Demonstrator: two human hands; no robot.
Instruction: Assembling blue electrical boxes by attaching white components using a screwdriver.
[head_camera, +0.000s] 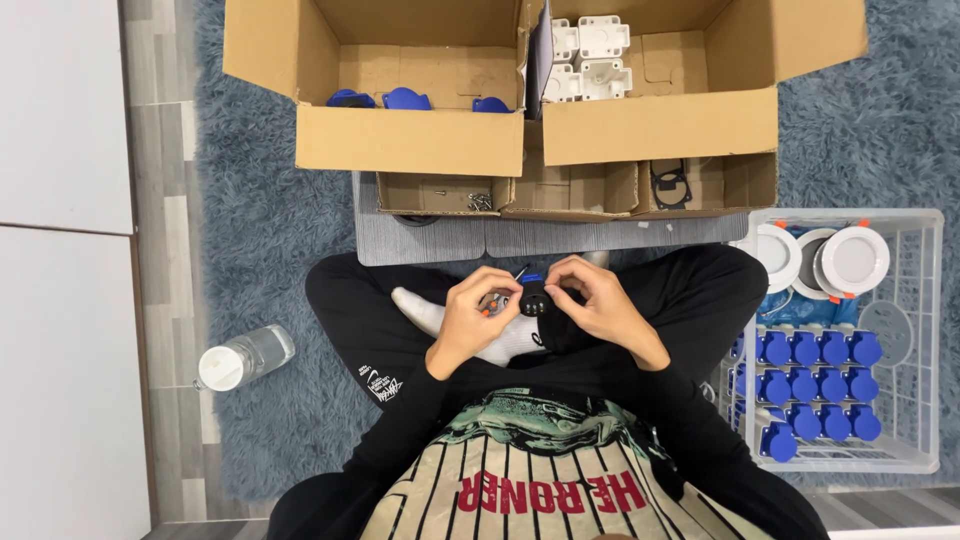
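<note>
Small black round plastic fitting with a blue part behind it (533, 298) sits between my two hands, over my crossed legs and just above my white sock (480, 325). My right hand (598, 305) pinches it at its right side with thumb and fingertips, and my left hand (472, 318) is curled around something with small orange bits and what looks like a thin dark tool shaft angling up toward the fitting; I cannot tell exactly what that tool is. Both hands are close together, almost touching across the piece. To do this well, I judge that I should keep the fitting held firmly by its rim so it cannot spin, keep my wrists braced on my legs, and keep the shaft lined up straight with the part rather than slanted, since a slip would drop small pieces into the shaggy grey-blue rug (260, 240). Ahead of me stand an open cardboard box with blue parts (410, 140), a second cardboard box with white square plastic housings (660, 125), and a low cardboard tray (560, 190) holding small screws (480, 201) and a black gasket (670, 185). A white wire basket (930, 340) of blue capped pieces (810, 385) is at my right, and a clear plastic bottle (245, 357) lies at my left.
</note>
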